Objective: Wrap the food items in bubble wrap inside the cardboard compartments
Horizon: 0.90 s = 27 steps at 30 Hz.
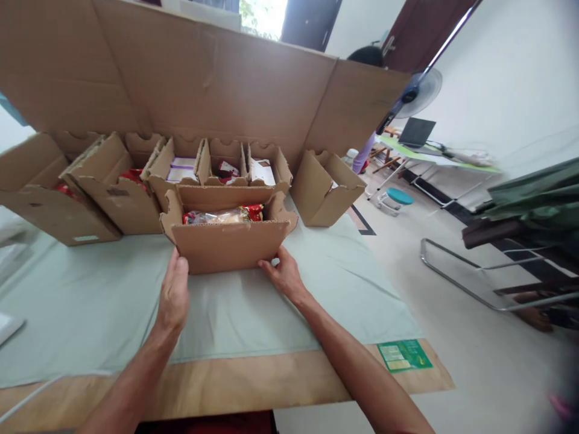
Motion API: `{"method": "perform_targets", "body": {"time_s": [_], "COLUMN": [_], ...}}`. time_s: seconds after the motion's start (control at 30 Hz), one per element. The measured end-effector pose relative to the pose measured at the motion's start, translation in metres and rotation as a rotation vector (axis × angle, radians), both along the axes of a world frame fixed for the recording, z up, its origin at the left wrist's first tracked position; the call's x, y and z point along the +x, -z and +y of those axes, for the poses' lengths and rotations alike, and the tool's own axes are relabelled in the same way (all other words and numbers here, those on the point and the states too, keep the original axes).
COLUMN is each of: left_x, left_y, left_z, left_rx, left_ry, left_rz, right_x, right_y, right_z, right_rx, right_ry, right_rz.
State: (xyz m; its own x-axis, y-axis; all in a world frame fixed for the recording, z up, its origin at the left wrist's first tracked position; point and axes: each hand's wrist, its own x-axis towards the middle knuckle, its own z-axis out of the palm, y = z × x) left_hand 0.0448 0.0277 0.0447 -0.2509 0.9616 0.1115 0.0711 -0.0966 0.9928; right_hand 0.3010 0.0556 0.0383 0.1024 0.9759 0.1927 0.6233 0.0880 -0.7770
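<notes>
A cardboard box (228, 248) with an open top sits on the pale green cloth in front of me. Food packets in red and clear wrapping (224, 215) lie inside it. My left hand (174, 289) is against the box's lower left end, fingers along its side. At the lower right corner, my right hand (284, 272) grips the box with its thumb on the front face and its fingers round the end. Both hands hold this one box between them.
Several open cardboard boxes stand in a row behind, one with white-and-purple packs (181, 169) and another (328, 187) at the right. A tall cardboard panel (217, 84) rises behind them. The table's wooden edge (253, 386) is nearest me. A fan (420, 93) stands beyond.
</notes>
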Motion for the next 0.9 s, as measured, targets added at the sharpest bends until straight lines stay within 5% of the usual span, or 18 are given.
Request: {"method": "perform_targets", "body": {"time_s": [0.2,0.4,0.5,0.63,0.9], "left_x": [-0.016,-0.043,-0.048,-0.043,-0.034], "left_y": [0.008,0.023,0.025,0.025,0.050], "left_z": [0.036,-0.030,-0.066,-0.087,-0.079], "left_rx": [-0.053,-0.059,-0.054,0.012,0.072], "left_ry": [0.057,0.031,0.056,0.135,0.163], "left_rz": [0.126,0.364,0.522,0.888,0.811], "right_x": [-0.010,-0.005,-0.034,-0.125,-0.370], "right_y": [-0.001,-0.005,-0.008,-0.022,-0.059], "right_z": [0.009,-0.043,-0.053,-0.034,0.061], "right_rx": [-0.011,-0.011,0.011,0.090,0.335], "right_ry": [0.002,-0.002,-0.147,-0.530,-1.042], "right_rz": [0.018,-0.054,-0.088,-0.039,-0.362]}}
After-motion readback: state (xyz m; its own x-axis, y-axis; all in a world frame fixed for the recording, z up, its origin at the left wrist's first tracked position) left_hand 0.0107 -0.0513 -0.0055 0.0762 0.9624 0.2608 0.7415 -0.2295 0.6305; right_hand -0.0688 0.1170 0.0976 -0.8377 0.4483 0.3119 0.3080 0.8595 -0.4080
